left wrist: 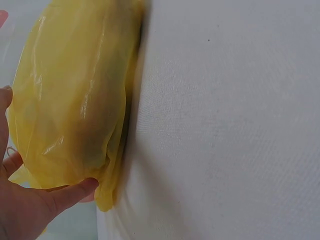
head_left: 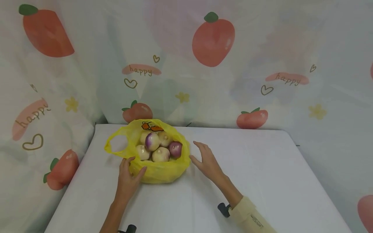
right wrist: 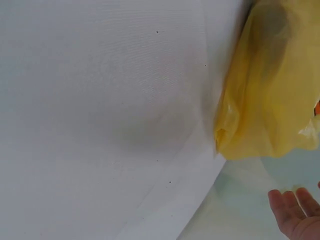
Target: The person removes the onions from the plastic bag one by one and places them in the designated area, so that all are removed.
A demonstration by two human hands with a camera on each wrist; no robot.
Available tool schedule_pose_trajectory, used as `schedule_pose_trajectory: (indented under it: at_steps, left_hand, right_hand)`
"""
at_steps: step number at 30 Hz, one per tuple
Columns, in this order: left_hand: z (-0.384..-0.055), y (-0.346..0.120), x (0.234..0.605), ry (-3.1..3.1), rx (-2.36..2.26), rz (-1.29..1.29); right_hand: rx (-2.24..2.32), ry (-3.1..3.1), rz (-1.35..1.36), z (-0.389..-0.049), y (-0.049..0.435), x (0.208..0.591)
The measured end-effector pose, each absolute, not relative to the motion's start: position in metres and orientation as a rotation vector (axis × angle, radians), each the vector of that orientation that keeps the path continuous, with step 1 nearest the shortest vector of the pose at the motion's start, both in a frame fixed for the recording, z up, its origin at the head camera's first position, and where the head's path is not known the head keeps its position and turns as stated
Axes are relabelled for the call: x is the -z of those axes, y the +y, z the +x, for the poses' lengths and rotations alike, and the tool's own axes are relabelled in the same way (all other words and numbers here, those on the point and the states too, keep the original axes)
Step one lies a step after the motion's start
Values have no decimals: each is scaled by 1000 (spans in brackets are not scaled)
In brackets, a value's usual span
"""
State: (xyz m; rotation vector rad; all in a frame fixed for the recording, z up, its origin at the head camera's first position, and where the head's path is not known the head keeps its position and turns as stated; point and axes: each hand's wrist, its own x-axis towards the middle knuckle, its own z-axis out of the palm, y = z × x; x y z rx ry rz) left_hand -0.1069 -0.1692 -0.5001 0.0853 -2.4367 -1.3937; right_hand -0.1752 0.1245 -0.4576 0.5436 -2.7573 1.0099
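A yellow plastic bag (head_left: 163, 173) stands open on the table in the head view, with one handle loop spread out to its left. Inside it lie several round cream and purple vegetables that look like onions (head_left: 161, 154). My left hand (head_left: 128, 179) is at the bag's front left side, thumb and fingers spread, fingertips against the plastic; the left wrist view shows a fingertip (left wrist: 90, 185) at the bag's lower edge. To the right of the bag, my right hand (head_left: 208, 161) is held with fingers apart, thumb tip close to the bag's side, holding nothing.
The white table (head_left: 262, 168) runs under the bag and both arms. Behind it and to the left hangs a pale curtain (head_left: 175, 38) printed with peaches and hearts. A black wrist camera (head_left: 223, 209) sits at the right sleeve.
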Motion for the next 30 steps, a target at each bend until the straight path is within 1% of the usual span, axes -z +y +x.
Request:
schedule_pose_trajectory:
  at_steps: [7,15,23,30]
  left_hand:
    - [-107,-168,504,-2386,1335,25]
    - [-107,-168,505,-2408,1360,47]
    - [-106,-166,504,-2427,1377,58]
    - [-105,-166,505,-2421,1369,64]
  right_hand:
    - [-1031,-2709,610,-177,116,456]
    - [-1084,-2674,670,-177,100,451]
    - [-1248,-2695,665,-187,86,460]
    - [-1174,-2592,719,-186,71,458]
